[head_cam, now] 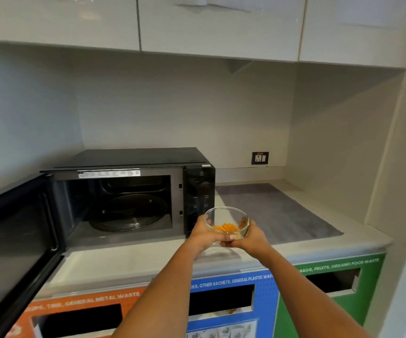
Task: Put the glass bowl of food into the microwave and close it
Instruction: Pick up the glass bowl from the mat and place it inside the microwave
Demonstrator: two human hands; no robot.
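A small round glass bowl (227,219) with orange food in its bottom is held in the air in front of the microwave's control panel. My left hand (203,234) grips its left side and my right hand (250,236) grips its right side, fingers meeting under it. The black microwave (133,167) stands on the counter at the left. Its door (14,240) is swung wide open to the left. Inside the cavity a glass turntable (128,215) lies bare. The bowl is to the right of the cavity opening, outside it.
A grey mat (282,215) lies on the beige counter (128,262) right of the microwave. A wall socket (260,158) sits behind it. Below the counter are orange (80,306), blue (265,301) and green (331,301) waste bin fronts with slots. Glossy cabinets (221,25) hang overhead.
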